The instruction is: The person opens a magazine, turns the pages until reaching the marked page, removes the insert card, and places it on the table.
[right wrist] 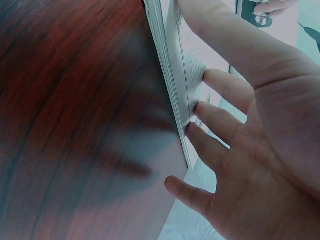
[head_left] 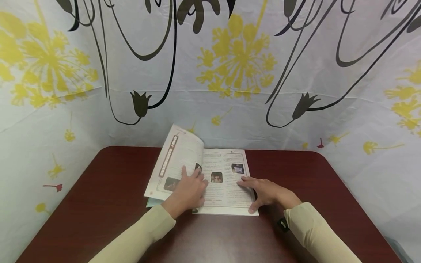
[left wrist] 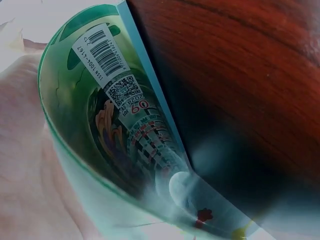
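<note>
An open magazine [head_left: 227, 199] lies on the table, its left pages lifted and curving. My left hand [head_left: 189, 188] rests on the left page near the spine, fingers extended. Beneath it, the left wrist view shows the curled green cover [left wrist: 65, 100] with a barcode [left wrist: 105, 57], a QR code and "2024" and "09". My right hand [head_left: 268, 191] touches the right page along its outer edge, fingers spread and thumb near the lower corner. In the right wrist view, fingertips of the right hand [right wrist: 240, 145] meet the page edge [right wrist: 172, 90].
The dark red-brown table [head_left: 108, 204] has rounded far corners. A pale fabric curtain [head_left: 243, 120] with yellow and dark flower prints hangs behind it and at both sides. A dark band [head_left: 283, 224] sits at the right wrist.
</note>
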A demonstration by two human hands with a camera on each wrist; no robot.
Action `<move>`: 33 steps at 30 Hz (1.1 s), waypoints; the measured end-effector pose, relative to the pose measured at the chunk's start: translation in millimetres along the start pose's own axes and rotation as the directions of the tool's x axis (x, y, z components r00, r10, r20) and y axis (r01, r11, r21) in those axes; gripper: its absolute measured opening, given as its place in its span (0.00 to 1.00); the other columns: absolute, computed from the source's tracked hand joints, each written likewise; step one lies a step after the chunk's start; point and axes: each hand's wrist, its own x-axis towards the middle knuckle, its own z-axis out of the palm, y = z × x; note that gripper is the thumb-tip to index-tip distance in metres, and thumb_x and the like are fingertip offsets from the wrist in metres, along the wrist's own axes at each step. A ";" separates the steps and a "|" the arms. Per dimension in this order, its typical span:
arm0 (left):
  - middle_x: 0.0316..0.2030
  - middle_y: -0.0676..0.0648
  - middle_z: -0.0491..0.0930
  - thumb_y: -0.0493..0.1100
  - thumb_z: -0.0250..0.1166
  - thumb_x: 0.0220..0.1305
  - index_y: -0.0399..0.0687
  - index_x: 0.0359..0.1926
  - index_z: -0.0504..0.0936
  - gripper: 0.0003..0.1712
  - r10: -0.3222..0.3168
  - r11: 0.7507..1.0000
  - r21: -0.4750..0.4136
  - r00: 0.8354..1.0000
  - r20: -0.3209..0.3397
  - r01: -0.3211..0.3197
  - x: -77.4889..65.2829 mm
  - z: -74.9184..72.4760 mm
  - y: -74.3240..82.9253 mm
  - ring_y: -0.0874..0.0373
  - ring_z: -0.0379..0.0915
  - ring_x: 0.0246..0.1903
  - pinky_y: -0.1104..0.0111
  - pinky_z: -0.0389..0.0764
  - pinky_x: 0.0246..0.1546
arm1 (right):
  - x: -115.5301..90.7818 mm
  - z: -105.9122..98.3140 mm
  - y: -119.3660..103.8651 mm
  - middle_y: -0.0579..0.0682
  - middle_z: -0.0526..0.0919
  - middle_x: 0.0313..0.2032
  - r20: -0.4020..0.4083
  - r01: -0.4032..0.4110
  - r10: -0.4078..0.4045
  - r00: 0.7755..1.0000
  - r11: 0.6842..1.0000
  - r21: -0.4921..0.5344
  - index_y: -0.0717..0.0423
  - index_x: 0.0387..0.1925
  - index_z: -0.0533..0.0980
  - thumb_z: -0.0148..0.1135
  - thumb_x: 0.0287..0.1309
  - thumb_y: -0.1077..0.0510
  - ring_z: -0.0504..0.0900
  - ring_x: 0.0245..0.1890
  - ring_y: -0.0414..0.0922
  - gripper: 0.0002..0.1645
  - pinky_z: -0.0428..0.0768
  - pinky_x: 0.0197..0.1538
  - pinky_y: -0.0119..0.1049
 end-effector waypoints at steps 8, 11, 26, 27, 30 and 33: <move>0.67 0.39 0.69 0.49 0.61 0.56 0.42 0.53 0.83 0.25 -0.100 0.983 -0.144 0.989 0.106 0.115 -3.2 -0.3 -4.7 0.41 0.62 0.68 0.35 0.77 0.43 | 3.7 -2.4 -1.5 0.61 0.61 0.73 -0.001 -0.009 0.009 1.000 1.000 -0.003 0.55 0.71 0.66 0.83 0.33 0.40 0.63 0.70 0.62 0.62 0.67 0.64 0.60; 0.67 0.39 0.69 0.51 0.60 0.59 0.41 0.54 0.81 0.26 -0.116 0.980 -0.151 0.987 0.109 0.132 -3.9 2.3 -6.4 0.42 0.62 0.68 0.38 0.79 0.42 | 4.7 -1.7 -2.5 0.61 0.61 0.73 0.001 -0.002 0.002 1.000 1.000 -0.006 0.55 0.71 0.66 0.82 0.34 0.40 0.63 0.70 0.62 0.62 0.67 0.64 0.61; 0.70 0.40 0.65 0.54 0.56 0.68 0.48 0.67 0.74 0.30 -0.083 0.984 -0.154 0.996 0.036 0.088 -2.5 9.1 -10.3 0.44 0.61 0.69 0.42 0.74 0.54 | -0.2 -0.1 0.3 0.61 0.61 0.73 -0.008 0.005 -0.005 1.000 1.000 -0.001 0.56 0.71 0.67 0.82 0.33 0.40 0.63 0.70 0.63 0.62 0.68 0.62 0.62; 0.70 0.40 0.65 0.54 0.56 0.68 0.48 0.67 0.74 0.30 -0.083 0.984 -0.156 0.996 0.038 0.087 -2.3 9.7 -10.2 0.44 0.61 0.69 0.42 0.73 0.54 | -0.4 0.0 0.3 0.61 0.61 0.73 -0.006 0.004 -0.004 1.000 1.000 0.001 0.56 0.71 0.67 0.82 0.34 0.39 0.62 0.70 0.64 0.62 0.67 0.62 0.63; 0.70 0.40 0.65 0.55 0.56 0.68 0.48 0.67 0.74 0.30 -0.085 0.982 -0.163 0.996 0.040 0.091 -2.0 10.8 -10.2 0.44 0.60 0.69 0.41 0.73 0.54 | -0.9 -0.1 -0.2 0.61 0.61 0.73 -0.004 0.005 -0.005 1.000 1.000 0.008 0.56 0.71 0.66 0.82 0.34 0.40 0.62 0.70 0.64 0.62 0.67 0.62 0.63; 0.70 0.40 0.65 0.54 0.56 0.68 0.48 0.66 0.74 0.29 -0.088 0.981 -0.170 0.996 0.032 0.092 -2.3 11.0 -10.4 0.44 0.61 0.69 0.42 0.74 0.52 | -1.1 -0.1 0.1 0.61 0.60 0.73 -0.004 0.005 -0.004 1.000 1.000 0.008 0.56 0.71 0.66 0.82 0.34 0.40 0.61 0.71 0.63 0.62 0.67 0.62 0.63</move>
